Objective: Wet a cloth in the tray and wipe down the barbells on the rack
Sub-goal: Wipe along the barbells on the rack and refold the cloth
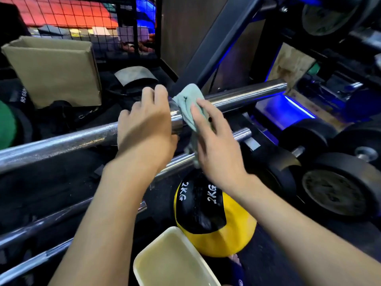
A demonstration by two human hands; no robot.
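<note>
A chrome barbell (61,141) runs from lower left to upper right across the rack. My left hand (146,122) grips it just left of the collar. A pale green cloth (188,102) is draped over the bar's sleeve, and my right hand (214,139) presses it against the bar with fingers nearly straight. More barbells (51,221) lie lower on the rack. A cream tray (175,259) of liquid sits at the bottom centre, below my arms.
A yellow and black 2 kg medicine ball (216,215) lies beside the tray. Black dumbbells (340,186) fill the right side. A cardboard box (55,69) stands at the back left before a wire mesh panel (82,19). A dark rack upright (216,44) slants behind the cloth.
</note>
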